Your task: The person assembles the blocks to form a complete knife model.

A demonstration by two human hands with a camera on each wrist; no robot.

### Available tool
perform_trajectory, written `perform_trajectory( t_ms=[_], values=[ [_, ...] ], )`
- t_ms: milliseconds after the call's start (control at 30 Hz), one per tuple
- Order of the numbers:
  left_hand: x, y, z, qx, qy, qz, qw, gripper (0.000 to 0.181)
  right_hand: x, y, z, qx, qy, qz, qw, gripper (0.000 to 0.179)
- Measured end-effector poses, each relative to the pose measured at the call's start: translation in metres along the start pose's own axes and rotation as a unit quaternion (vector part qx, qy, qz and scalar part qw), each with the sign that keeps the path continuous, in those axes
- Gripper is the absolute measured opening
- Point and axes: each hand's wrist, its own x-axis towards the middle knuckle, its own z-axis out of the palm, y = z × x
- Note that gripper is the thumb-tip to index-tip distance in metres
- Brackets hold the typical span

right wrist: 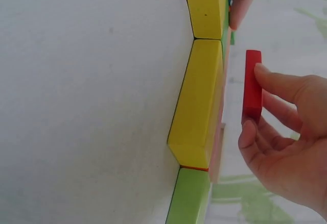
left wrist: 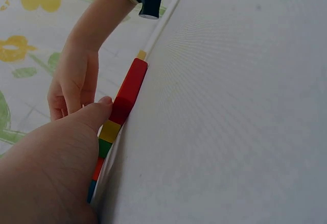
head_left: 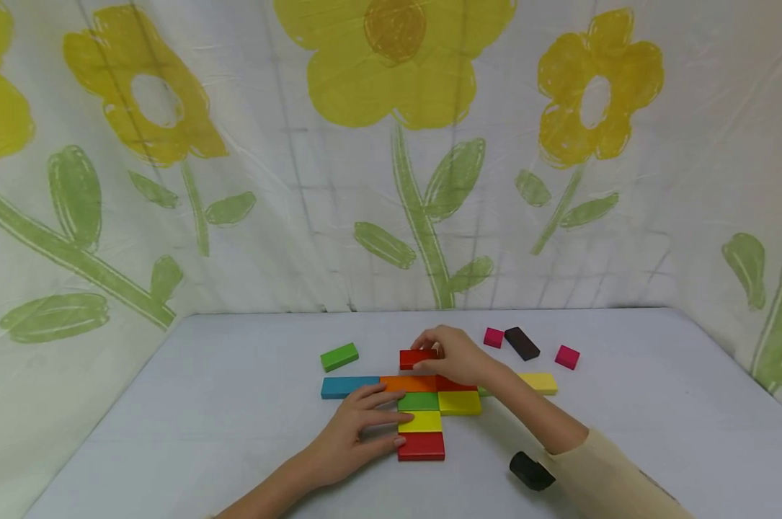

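My right hand [head_left: 457, 357] pinches a small red block [head_left: 414, 359] between thumb and fingers, just beyond a row of coloured blocks. In the right wrist view the held red block [right wrist: 252, 83] stands apart from that row. The row has a blue block [head_left: 348, 387], an orange block [head_left: 406, 383], a red one partly under the right hand and a pale yellow block [head_left: 538, 383]. A column below it has a green block [head_left: 419, 401], a yellow block [head_left: 424, 422] and a red block [head_left: 421, 447]. My left hand [head_left: 352, 438] rests its spread fingers along the column's left side.
Another yellow block [head_left: 459, 404] sits right of the green one. Loose blocks lie farther back: a light green block [head_left: 339, 357], two pink cubes [head_left: 494, 337] and a dark brown block [head_left: 522, 344]. A black device [head_left: 531, 471] is at the right sleeve.
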Motion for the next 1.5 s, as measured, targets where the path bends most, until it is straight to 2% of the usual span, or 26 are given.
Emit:
perform_trajectory(
  t_ms=[300, 533, 1200, 1500],
  values=[
    [-0.001, 0.0, 0.0, 0.008, 0.003, 0.002, 1.0, 0.033, -0.017, 0.004, -0.002, 0.005, 0.016, -0.048, 0.9987, 0.023],
    [-0.001, 0.001, 0.0, 0.01, 0.0, -0.002, 1.0, 0.034, -0.033, 0.003, -0.005, 0.015, 0.015, -0.029, 0.9994, 0.025],
    [0.0, 0.002, 0.0, 0.009, 0.001, -0.005, 0.9999, 0.034, -0.076, 0.009, -0.012, 0.015, 0.011, -0.04, 0.999, 0.03],
    [0.001, 0.003, 0.0, 0.011, 0.002, 0.005, 0.9999, 0.033, -0.089, 0.011, -0.011, 0.015, -0.001, -0.021, 0.9997, 0.03]
  ],
)
